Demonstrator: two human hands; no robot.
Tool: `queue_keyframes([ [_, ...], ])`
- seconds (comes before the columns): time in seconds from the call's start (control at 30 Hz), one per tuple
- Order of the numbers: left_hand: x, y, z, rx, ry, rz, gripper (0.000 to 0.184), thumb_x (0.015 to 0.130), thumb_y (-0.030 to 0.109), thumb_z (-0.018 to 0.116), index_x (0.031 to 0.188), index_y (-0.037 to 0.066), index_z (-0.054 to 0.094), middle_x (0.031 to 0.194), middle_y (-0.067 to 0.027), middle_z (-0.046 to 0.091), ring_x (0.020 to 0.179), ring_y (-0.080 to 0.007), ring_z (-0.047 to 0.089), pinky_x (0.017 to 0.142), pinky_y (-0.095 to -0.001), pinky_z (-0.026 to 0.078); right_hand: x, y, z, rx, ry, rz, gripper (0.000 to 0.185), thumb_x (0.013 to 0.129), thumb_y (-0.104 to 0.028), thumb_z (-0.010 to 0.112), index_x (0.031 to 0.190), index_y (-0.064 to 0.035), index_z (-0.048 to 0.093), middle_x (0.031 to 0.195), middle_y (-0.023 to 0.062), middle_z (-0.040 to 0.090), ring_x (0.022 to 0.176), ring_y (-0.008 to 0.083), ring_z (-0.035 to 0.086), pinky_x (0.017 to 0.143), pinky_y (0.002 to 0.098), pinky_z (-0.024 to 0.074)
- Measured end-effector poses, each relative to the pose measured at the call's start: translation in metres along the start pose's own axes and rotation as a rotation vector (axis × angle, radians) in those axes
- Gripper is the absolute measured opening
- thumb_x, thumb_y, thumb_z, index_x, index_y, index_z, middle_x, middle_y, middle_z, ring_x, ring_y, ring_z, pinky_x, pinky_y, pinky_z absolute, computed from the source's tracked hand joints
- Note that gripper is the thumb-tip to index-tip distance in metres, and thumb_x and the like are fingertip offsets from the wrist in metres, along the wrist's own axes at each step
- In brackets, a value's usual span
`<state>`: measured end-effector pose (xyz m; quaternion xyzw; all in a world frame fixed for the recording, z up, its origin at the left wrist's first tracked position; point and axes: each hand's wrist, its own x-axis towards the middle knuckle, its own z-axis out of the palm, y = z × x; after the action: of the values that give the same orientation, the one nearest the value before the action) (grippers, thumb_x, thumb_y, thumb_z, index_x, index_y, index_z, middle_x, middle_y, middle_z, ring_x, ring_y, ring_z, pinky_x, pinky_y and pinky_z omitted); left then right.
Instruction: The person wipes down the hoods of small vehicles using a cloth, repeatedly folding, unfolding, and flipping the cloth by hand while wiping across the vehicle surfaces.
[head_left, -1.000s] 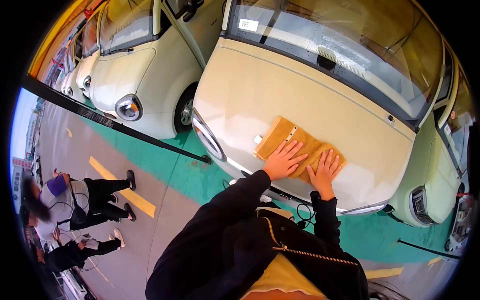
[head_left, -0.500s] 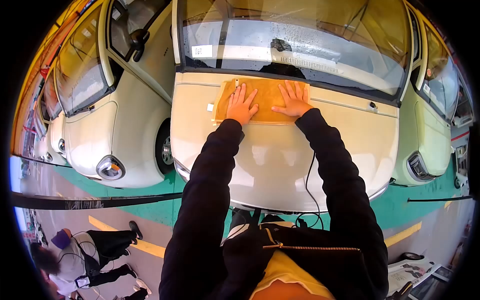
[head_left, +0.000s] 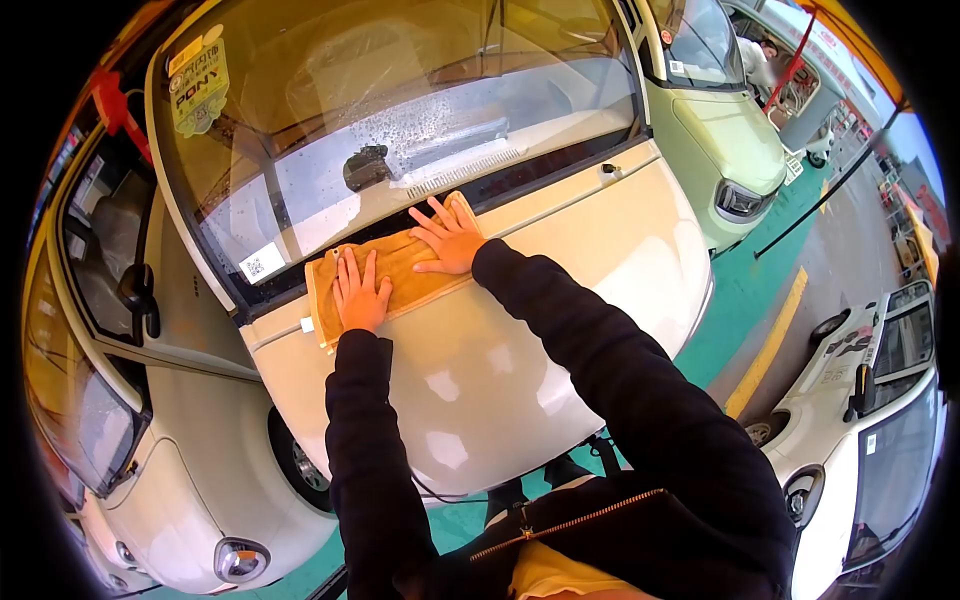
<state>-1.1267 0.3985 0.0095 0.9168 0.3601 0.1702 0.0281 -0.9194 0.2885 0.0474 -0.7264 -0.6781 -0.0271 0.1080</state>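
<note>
An orange-brown cloth (head_left: 395, 268) lies spread on the cream car hood (head_left: 480, 365), close under the windshield (head_left: 400, 100). My left hand (head_left: 361, 293) rests flat on the cloth's left part, fingers spread. On its right part lies my right hand (head_left: 449, 238), also with fingers apart, pressing the cloth against the hood. A small white tag sticks out at the cloth's left end. Water drops dot the windshield glass above the cloth.
Another cream car (head_left: 190, 470) stands close on the left, and a pale green car (head_left: 720, 150) on the right. A white car (head_left: 860, 450) is at lower right. A person (head_left: 757, 65) shows at the far upper right. A yellow line (head_left: 770, 345) marks the floor.
My view has turned, so the car now appears tilted, with more showing on the right. Both hands stay flat on the cloth, which still lies below the windshield.
</note>
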Motion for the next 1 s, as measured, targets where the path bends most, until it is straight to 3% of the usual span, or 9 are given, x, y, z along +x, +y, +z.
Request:
queue_keyframes([
  [0.27, 0.004, -0.005, 0.007, 0.004, 0.033, 0.028, 0.058, 0.088, 0.042, 0.047, 0.143, 0.028, 0.033, 0.155, -0.0080, 0.011, 0.141, -0.0284, 0.016, 0.110, -0.0477, 0.016, -0.025, -0.020, 0.016, 0.138, -0.028, 0.167, 0.072, 0.088, -0.066, 0.031, 0.147, -0.0247, 0.026, 0.156, 0.0051, 0.008, 0.143, 0.0320, -0.001, 0.112, 0.0542, -0.0029],
  [0.4, 0.003, -0.005, 0.010, 0.005, 0.032, 0.041, 0.056, 0.089, 0.041, 0.046, 0.142, 0.028, 0.035, 0.156, -0.0077, 0.011, 0.141, -0.0278, 0.015, 0.111, -0.0475, 0.014, -0.046, -0.039, 0.013, 0.128, 0.046, 0.196, 0.057, 0.091, -0.051, 0.043, 0.142, -0.0287, 0.035, 0.147, 0.0068, 0.029, 0.137, 0.0307, 0.021, 0.108, 0.0523, 0.0156],
  [0.43, 0.001, -0.005, 0.016, 0.001, 0.037, 0.046, 0.056, 0.089, 0.041, 0.046, 0.142, 0.028, 0.035, 0.156, -0.0077, 0.011, 0.141, -0.0278, 0.015, 0.111, -0.0475, 0.014, -0.054, -0.048, 0.017, 0.045, 0.275, 0.158, 0.048, 0.090, -0.039, 0.051, 0.135, -0.0267, 0.044, 0.134, 0.0052, 0.042, 0.125, 0.0286, 0.034, 0.099, 0.0494, 0.0263],
  [0.53, -0.016, -0.001, 0.009, 0.039, 0.154, 0.110, 0.051, 0.090, 0.040, 0.047, 0.138, 0.024, 0.041, 0.148, -0.0094, 0.029, 0.136, -0.0287, 0.025, 0.108, -0.0473, 0.020, -0.071, -0.062, 0.014, 0.047, 0.206, 0.182, 0.042, 0.088, -0.032, 0.055, 0.129, -0.0247, 0.049, 0.124, 0.0032, 0.047, 0.119, 0.0277, 0.038, 0.092, 0.0482, 0.0300],
  [0.6, -0.034, 0.022, -0.016, 0.004, -0.008, 0.100, 0.046, 0.089, 0.038, 0.050, 0.131, 0.019, 0.047, 0.126, -0.0087, 0.046, 0.120, -0.0287, 0.039, 0.097, -0.0463, 0.029, -0.088, -0.066, 0.011, 0.064, 0.311, 0.137, 0.037, 0.086, -0.027, 0.058, 0.123, -0.0239, 0.052, 0.115, 0.0017, 0.050, 0.114, 0.0266, 0.040, 0.088, 0.0483, 0.0308],
  [0.63, -0.041, 0.022, -0.016, -0.036, 0.153, 0.204, 0.042, 0.087, 0.034, 0.055, 0.125, 0.015, 0.052, 0.107, -0.0070, 0.049, 0.104, -0.0274, 0.045, 0.084, -0.0436, 0.035, -0.097, -0.068, 0.007, 0.062, 0.280, 0.110, 0.038, 0.086, -0.026, 0.058, 0.123, -0.0243, 0.052, 0.114, 0.0023, 0.051, 0.114, 0.0264, 0.041, 0.089, 0.0481, 0.0306],
  [0.73, -0.048, 0.024, -0.031, -0.177, -0.009, 0.240, 0.042, 0.085, 0.028, 0.058, 0.125, 0.014, 0.052, 0.103, -0.0061, 0.050, 0.101, -0.0265, 0.046, 0.080, -0.0418, 0.037, -0.119, -0.066, -0.003, 0.074, 0.240, 0.048, 0.036, 0.084, -0.022, 0.060, 0.120, -0.0243, 0.054, 0.111, 0.0036, 0.052, 0.112, 0.0263, 0.043, 0.088, 0.0461, 0.0323],
  [0.87, -0.035, 0.029, -0.035, -0.139, 0.014, 0.280, 0.042, 0.085, 0.025, 0.058, 0.125, 0.012, 0.053, 0.105, -0.0057, 0.051, 0.102, -0.0261, 0.046, 0.079, -0.0406, 0.038, -0.100, -0.049, -0.030, 0.092, 0.313, 0.040, 0.033, 0.080, -0.012, 0.061, 0.111, -0.0212, 0.058, 0.107, 0.0059, 0.052, 0.106, 0.0266, 0.048, 0.082, 0.0407, 0.0394],
  [1.0, 0.013, 0.045, -0.056, -0.104, 0.302, 0.278, 0.042, 0.087, 0.023, 0.056, 0.126, 0.009, 0.051, 0.117, -0.0058, 0.050, 0.102, -0.0264, 0.046, 0.080, -0.0412, 0.038, -0.043, -0.016, -0.060, 0.005, 0.528, -0.019, 0.032, 0.076, -0.004, 0.058, 0.105, -0.0164, 0.060, 0.107, 0.0074, 0.052, 0.105, 0.0279, 0.049, 0.079, 0.0418, 0.0445],
])
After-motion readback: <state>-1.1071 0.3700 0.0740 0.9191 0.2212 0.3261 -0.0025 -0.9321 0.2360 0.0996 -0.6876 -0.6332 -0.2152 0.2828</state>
